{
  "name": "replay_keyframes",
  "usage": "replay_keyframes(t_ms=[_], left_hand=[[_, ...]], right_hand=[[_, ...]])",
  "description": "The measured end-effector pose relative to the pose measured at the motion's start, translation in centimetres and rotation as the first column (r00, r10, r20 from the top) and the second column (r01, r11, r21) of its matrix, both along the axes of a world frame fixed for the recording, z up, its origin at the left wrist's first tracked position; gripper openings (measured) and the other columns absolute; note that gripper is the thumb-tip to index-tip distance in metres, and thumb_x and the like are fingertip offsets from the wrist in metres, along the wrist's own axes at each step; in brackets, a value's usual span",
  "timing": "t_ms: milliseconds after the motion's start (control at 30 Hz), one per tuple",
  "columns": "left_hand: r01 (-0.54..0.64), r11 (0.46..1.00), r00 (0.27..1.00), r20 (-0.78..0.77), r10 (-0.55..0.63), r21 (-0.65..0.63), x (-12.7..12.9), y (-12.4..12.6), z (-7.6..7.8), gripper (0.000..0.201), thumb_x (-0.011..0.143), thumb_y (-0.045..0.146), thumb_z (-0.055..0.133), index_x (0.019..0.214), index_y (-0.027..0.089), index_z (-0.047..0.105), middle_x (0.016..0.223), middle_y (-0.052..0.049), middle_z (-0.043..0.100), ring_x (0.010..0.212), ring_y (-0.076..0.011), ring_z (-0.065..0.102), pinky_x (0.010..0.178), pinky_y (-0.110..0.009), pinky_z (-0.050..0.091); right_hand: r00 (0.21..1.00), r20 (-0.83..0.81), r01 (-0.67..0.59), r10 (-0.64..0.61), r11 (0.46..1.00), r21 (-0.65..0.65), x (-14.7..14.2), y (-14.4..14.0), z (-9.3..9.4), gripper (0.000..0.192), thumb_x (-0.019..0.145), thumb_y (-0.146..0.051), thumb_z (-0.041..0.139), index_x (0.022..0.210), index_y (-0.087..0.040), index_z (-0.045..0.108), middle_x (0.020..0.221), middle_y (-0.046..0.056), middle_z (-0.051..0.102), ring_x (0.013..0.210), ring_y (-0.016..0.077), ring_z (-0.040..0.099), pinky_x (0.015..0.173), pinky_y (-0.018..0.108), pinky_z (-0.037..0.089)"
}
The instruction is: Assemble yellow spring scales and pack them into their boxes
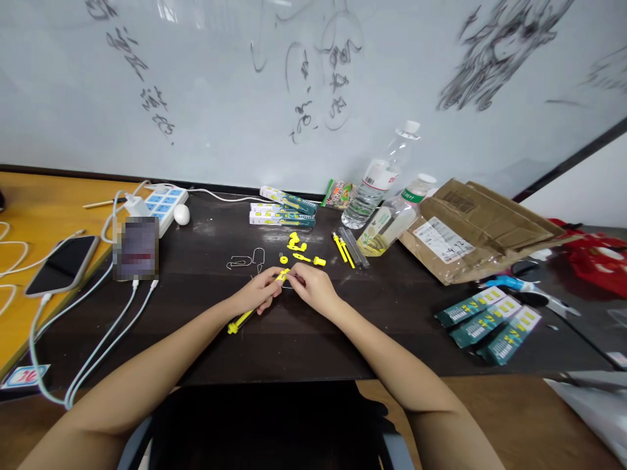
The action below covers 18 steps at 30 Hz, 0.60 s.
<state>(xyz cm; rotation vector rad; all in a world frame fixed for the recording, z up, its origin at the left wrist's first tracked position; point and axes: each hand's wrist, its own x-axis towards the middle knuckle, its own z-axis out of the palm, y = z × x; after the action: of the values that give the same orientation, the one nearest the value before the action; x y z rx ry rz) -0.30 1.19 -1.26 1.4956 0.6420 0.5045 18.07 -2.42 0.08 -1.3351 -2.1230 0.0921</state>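
A white whiteboard with black marker writing and a drawing (220,130) stands behind a dark brown wooden table (206,356). Near the middle of the tabletop, the left hand (257,292) is closed around a slim yellow rod-like plastic assembly (240,322), thumb and fingers wrapped on its upper part. The assembly runs slantwise through this grip: its lower end sticks out below the palm, toward the person's left, and its upper end shows just past the thumb and fingertips.

There the right hand (316,285) meets it, with thumb and fingers drawn close together at the tip; whether they pinch the assembly or some small piece, I cannot tell.

Just beyond the hands lie loose bright-yellow plastic parts (296,243) and a small yellow ring (283,260). Bent silver wire pieces (240,262) lie beyond the left hand, on its left side. Farther to the right, thin yellow rods (343,250) rest beside clear greyish plastic tubes (354,249). Behind the loose parts sit narrow white, yellow and teal cardboard boxes (283,217); three similar teal and white boxes (487,323) lie well apart at the right.
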Motion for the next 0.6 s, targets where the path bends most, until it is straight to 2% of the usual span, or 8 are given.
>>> replay_keyframes(t_ms=[133,233,433,533,600], left_hand=[[-0.004,1.000,1.000,0.003,0.004,0.005,-0.04,0.16,-0.19,0.039,0.089,0.044,0.049,0.118,0.019,0.040,0.066,0.009,0.042,0.030,0.0004,0.041,0.028,-0.010,0.032],[-0.012,1.000,1.000,-0.006,0.012,0.007,-0.02,0.23,-0.32,0.037,0.090,0.042,0.046,0.119,0.019,0.041,0.065,0.009,0.043,0.029,-0.0008,0.042,0.028,-0.011,0.032],[-0.044,0.998,0.999,-0.017,0.043,-0.040,0.09,-0.02,0.14,0.033,0.092,0.035,0.042,0.121,0.020,0.040,0.063,0.009,0.047,0.028,-0.0024,0.042,0.027,-0.012,0.031],[-0.041,0.997,0.999,-0.006,0.041,-0.058,0.10,-0.15,0.25,0.033,0.092,0.034,0.041,0.122,0.020,0.038,0.062,0.009,0.047,0.027,-0.0024,0.041,0.027,-0.012,0.029],[-0.039,0.997,0.999,0.011,0.040,-0.066,0.08,-0.18,0.16,0.035,0.092,0.033,0.041,0.125,0.021,0.037,0.062,0.009,0.047,0.027,-0.0024,0.040,0.027,-0.012,0.029]], right_hand=[[0.997,0.077,0.005,-0.005,1.000,-0.001,-0.09,-0.20,0.12,0.017,0.092,-0.024,0.047,0.078,-0.019,0.055,0.067,0.001,0.061,0.061,0.0122,0.055,0.056,0.022,0.032],[0.998,0.057,0.014,-0.013,1.000,-0.014,-0.17,-0.34,0.25,0.015,0.091,-0.024,0.046,0.079,-0.019,0.055,0.068,0.001,0.061,0.060,0.0122,0.055,0.055,0.022,0.032],[0.972,-0.233,-0.031,0.012,0.996,-0.081,-0.01,0.08,-0.01,0.014,0.093,-0.026,0.040,0.090,-0.020,0.052,0.083,0.003,0.060,0.071,0.0135,0.056,0.066,0.024,0.042],[0.926,-0.374,-0.136,0.056,0.972,-0.191,0.16,0.29,-0.27,0.014,0.094,-0.024,0.035,0.099,-0.020,0.048,0.081,0.000,0.056,0.064,0.0109,0.052,0.063,0.024,0.043],[0.883,-0.463,-0.232,0.077,0.929,-0.289,0.23,0.35,-0.44,0.015,0.093,-0.025,0.038,0.105,-0.021,0.046,0.071,-0.004,0.050,0.054,0.0084,0.046,0.055,0.022,0.042]])
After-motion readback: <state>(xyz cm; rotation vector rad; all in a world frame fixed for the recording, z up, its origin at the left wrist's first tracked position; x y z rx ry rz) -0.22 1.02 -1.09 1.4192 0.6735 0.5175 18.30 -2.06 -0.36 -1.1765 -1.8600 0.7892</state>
